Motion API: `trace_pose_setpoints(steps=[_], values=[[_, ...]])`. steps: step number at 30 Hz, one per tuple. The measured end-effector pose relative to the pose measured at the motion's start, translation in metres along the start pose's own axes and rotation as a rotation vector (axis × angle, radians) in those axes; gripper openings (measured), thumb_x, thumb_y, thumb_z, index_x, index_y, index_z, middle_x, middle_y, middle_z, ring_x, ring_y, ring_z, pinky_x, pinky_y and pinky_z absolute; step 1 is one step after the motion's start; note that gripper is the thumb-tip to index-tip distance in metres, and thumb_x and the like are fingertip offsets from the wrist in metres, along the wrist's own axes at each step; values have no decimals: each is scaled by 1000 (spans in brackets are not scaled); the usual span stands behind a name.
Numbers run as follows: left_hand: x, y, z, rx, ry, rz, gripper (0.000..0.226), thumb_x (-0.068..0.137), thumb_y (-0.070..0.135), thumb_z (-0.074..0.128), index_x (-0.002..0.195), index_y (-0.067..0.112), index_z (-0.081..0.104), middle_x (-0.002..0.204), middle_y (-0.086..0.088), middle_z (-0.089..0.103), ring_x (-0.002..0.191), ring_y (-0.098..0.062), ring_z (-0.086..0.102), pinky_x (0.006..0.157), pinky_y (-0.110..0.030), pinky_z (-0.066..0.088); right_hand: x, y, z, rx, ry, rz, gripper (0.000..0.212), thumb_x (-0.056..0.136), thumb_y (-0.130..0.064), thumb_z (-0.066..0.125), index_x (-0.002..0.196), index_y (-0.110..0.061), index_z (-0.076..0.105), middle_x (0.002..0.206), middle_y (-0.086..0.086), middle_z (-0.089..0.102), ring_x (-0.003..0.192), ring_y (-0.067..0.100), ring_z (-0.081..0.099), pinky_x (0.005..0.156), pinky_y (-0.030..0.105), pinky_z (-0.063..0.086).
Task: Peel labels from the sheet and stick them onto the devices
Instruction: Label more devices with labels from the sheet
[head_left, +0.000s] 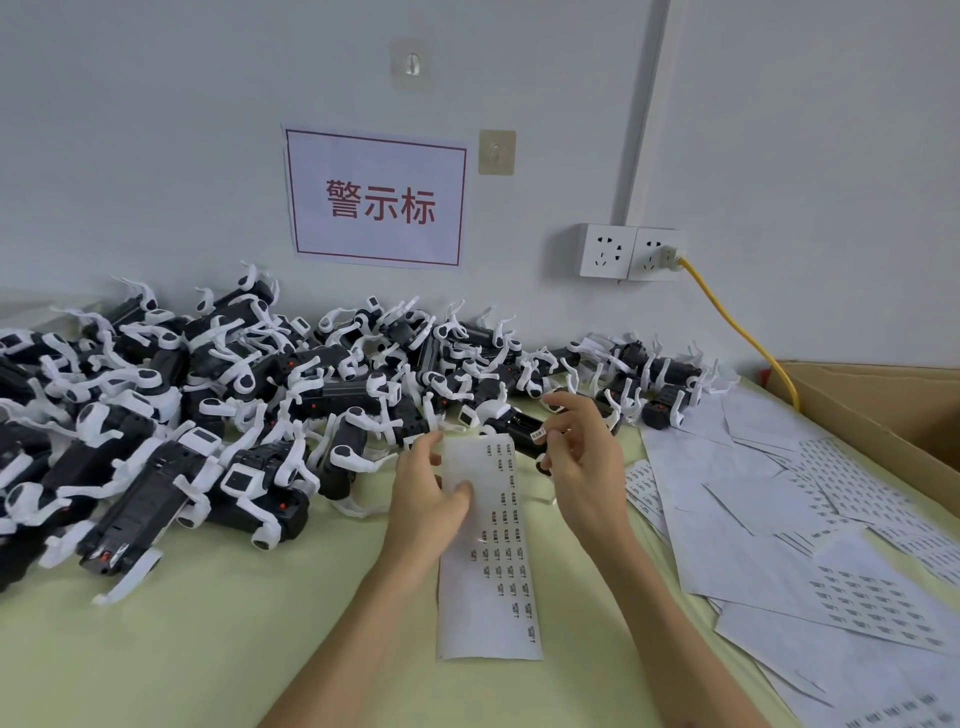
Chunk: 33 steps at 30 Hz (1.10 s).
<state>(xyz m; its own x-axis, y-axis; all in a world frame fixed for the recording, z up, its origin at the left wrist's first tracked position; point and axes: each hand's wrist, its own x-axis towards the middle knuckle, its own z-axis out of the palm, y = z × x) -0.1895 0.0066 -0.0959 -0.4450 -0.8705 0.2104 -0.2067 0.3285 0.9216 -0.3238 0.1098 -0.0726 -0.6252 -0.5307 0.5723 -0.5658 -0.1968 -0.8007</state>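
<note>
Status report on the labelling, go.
Left hand grips label sheet. Right hand holds black device, white label on it. Device pile close behind, loose sheets at right.

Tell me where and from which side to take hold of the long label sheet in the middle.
Pinch the label sheet on its blank left margin near the far end, coming from the left. The labels crowd its right columns, and the device in the right hand blocks the right side. The left hand pinches there now.
</note>
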Motion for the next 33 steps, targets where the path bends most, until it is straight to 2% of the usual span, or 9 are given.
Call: trace_pose_setpoints(steps=[4, 8, 11, 13, 15, 20, 24, 30, 33], values=[[-3, 3, -1, -17, -9, 19, 68, 89, 3, 67, 149, 22, 44, 140, -2, 49, 120, -17, 57, 103, -37, 50, 1, 5, -1, -4, 4, -12, 46, 96, 7, 48, 115, -33, 61, 83, -9, 62, 61, 12, 59, 61, 37, 51], [-6, 7, -2, 50, 55, 128, 56, 91, 4, 67, 144, 15, 53, 139, -2, 51, 130, -17, 51, 115, -35, 38, 1, 6, -1, -35, -18, -11, 51, 92, 9, 47, 116, -35, 60, 83, -11, 63, 66, 22, 59, 62, 40, 50], [-8, 13, -4, 35, 124, 292, 32, 92, 6, 69, 123, 14, 70, 124, 5, 62, 119, -6, 56, 109, -25, 40, -1, 7, 2, -79, -81, -57, 53, 91, 9, 46, 119, -35, 58, 84, -11, 63, 66, 16, 57, 58, 29, 46], [-11, 16, -5, -7, 89, 371, 22, 93, 10, 70, 112, 20, 75, 115, 13, 68, 111, 8, 58, 99, -12, 41, -2, 7, 4, -151, -154, -96, 52, 93, 7, 46, 122, -35, 55, 86, -14, 62, 68, 12, 56, 60, 23, 43], [-13, 18, -3, -43, 15, 378, 19, 94, 14, 70, 110, 23, 77, 110, 19, 72, 110, 11, 59, 89, -3, 39, -3, 7, 6, -212, -198, -122, 51, 94, 6, 47, 126, -33, 54, 84, -14, 61, 71, 9, 56, 62, 21, 41], [-13, 18, 2, -91, -52, 369, 19, 91, 13, 74, 92, 32, 78, 92, 23, 74, 90, 0, 67, 74, -11, 45, -4, 2, 5, -235, -224, -154, 54, 93, 5, 50, 125, -38, 51, 89, -17, 63, 73, 6, 58, 62, 12, 39], [-12, 17, 3, -128, -48, 330, 12, 89, 19, 78, 99, 26, 76, 83, 13, 73, 81, -5, 67, 66, -11, 45, -6, 0, 6, -222, -243, -182, 57, 92, 6, 51, 124, -42, 51, 86, -16, 64, 72, 6, 60, 62, 11, 40], [-10, 15, 1, -70, 11, 336, 9, 88, 13, 77, 84, 21, 76, 76, 13, 72, 75, -4, 64, 65, -13, 45, -7, 2, 10, -200, -292, -195, 56, 92, 2, 51, 124, -45, 49, 87, -16, 67, 67, 13, 58, 60, 14, 42], [-8, 16, 0, -127, -30, 302, 9, 89, 9, 74, 84, 17, 74, 74, 8, 72, 73, -7, 66, 67, -16, 48, -8, 1, 11, -179, -280, -180, 57, 92, 3, 53, 121, -46, 51, 86, -18, 70, 64, 14, 58, 58, 15, 44]])
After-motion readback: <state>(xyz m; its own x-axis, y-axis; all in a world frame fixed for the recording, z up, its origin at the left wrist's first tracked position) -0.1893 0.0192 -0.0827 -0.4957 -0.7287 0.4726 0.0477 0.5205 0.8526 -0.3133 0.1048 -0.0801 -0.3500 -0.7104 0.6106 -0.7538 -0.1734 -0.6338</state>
